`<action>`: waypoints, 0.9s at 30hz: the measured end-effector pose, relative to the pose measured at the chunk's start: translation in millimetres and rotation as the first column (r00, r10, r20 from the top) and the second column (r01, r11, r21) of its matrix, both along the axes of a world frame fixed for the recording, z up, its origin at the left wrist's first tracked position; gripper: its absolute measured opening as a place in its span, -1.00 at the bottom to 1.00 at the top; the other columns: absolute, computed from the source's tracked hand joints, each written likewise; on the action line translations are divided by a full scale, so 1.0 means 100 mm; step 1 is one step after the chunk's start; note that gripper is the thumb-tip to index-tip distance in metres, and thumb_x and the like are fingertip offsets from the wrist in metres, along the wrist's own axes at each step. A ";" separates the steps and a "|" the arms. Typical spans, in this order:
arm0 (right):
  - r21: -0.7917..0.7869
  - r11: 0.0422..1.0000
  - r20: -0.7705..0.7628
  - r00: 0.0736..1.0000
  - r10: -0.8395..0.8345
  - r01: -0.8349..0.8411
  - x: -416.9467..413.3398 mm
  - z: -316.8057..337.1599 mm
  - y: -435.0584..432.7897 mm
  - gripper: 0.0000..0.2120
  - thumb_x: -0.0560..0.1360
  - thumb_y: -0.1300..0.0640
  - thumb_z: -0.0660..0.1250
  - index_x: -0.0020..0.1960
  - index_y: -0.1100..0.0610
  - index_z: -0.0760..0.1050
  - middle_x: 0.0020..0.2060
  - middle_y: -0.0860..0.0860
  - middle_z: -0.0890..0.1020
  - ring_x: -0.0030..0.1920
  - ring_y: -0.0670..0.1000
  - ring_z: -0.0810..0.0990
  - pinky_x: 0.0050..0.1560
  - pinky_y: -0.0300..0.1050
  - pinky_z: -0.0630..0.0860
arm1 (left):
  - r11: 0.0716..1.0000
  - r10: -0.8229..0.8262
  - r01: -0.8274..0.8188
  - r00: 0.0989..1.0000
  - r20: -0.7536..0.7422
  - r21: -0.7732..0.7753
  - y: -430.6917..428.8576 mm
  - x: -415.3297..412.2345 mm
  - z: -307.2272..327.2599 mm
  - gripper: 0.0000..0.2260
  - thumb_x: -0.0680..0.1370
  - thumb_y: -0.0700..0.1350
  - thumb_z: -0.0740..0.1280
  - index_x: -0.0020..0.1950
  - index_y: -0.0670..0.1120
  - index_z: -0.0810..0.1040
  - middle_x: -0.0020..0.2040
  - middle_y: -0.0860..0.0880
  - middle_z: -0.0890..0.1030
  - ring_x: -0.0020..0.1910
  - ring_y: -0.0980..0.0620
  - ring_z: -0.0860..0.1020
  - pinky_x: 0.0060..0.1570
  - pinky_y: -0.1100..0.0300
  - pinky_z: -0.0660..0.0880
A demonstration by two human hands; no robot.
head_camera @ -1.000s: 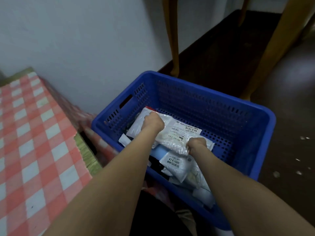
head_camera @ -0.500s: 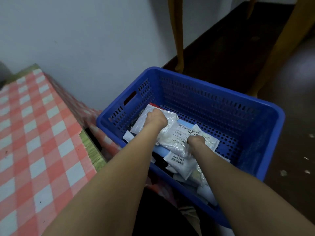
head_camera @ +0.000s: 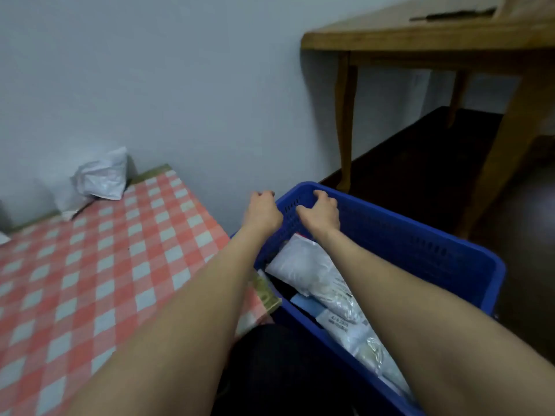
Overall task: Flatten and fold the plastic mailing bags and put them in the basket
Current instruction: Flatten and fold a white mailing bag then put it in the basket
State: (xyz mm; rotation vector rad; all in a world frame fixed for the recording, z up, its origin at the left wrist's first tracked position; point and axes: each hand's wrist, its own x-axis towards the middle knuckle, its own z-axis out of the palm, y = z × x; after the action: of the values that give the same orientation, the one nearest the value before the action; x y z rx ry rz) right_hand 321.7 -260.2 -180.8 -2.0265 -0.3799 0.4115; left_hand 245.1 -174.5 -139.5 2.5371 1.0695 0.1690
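Observation:
The blue plastic basket (head_camera: 426,226) stands on the floor to the right of the table. Several folded white mailing bags (head_camera: 306,265) with printed labels lie inside it. My left hand (head_camera: 262,211) hovers just outside the basket's far left corner, fingers loosely curled and holding nothing. My right hand (head_camera: 319,213) hovers over the same corner, just inside the rim, fingers loosely curled and empty. A crumpled white mailing bag (head_camera: 100,178) lies at the far end of the table by the wall.
The table wears a red and white checked cloth (head_camera: 90,265). A wooden table (head_camera: 420,37) stands at the back right, its leg (head_camera: 345,121) just behind the basket. The wall runs behind both, over a dark floor.
Both hands let go of the bag they were pressing down in the basket and rose to its far left corner. My view swung up and left, showing the crumpled bag.

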 end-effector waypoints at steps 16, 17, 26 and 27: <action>0.053 0.910 0.166 0.902 0.398 -0.411 -1.68 1.10 1.34 -0.40 0.44 -0.02 0.35 0.44 0.04 0.30 0.40 0.11 0.32 0.37 0.14 0.36 0.34 0.08 0.37 | 0.933 0.320 -0.339 0.935 0.151 0.122 1.07 -2.12 0.79 -0.56 0.54 -0.25 0.19 0.43 -0.13 0.32 0.42 -0.15 0.25 0.34 -0.15 0.38 0.27 0.02 0.36; 0.047 0.893 0.177 0.883 0.434 -0.448 -1.83 1.13 1.53 -0.39 0.43 -0.02 0.36 0.43 0.05 0.31 0.39 0.10 0.34 0.36 0.14 0.38 0.34 0.07 0.37 | 0.922 0.352 -0.371 0.922 0.160 0.111 1.22 -2.29 0.80 -0.57 0.54 -0.25 0.19 0.43 -0.14 0.32 0.42 -0.16 0.25 0.34 -0.16 0.37 0.28 0.01 0.36; 0.082 0.849 0.106 0.851 0.514 -0.522 -2.06 1.10 2.53 -0.44 0.42 0.08 0.40 0.37 0.23 0.39 0.33 0.13 0.47 0.29 0.14 0.47 0.21 -0.06 0.43 | 0.861 0.485 -0.498 0.864 0.133 0.101 2.15 -2.65 0.71 -0.59 0.56 -0.24 0.14 0.42 -0.15 0.32 0.37 -0.20 0.30 0.34 -0.17 0.36 0.29 0.03 0.31; 0.073 0.852 0.110 0.853 0.510 -0.519 -2.05 1.10 2.65 -0.50 0.43 0.10 0.40 0.32 0.25 0.42 0.26 0.13 0.52 0.25 0.14 0.50 0.13 -0.09 0.43 | 0.856 0.497 -0.509 0.858 0.127 0.090 2.26 -2.65 0.70 -0.59 0.56 -0.25 0.13 0.42 -0.16 0.32 0.37 -0.21 0.31 0.34 -0.18 0.35 0.29 0.04 0.30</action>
State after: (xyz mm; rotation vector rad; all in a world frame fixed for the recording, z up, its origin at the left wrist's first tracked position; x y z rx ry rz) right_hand 117.1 5.2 -71.2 -1.8280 -0.9929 0.6183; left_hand -19.7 51.2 -69.7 2.2565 1.7104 0.5098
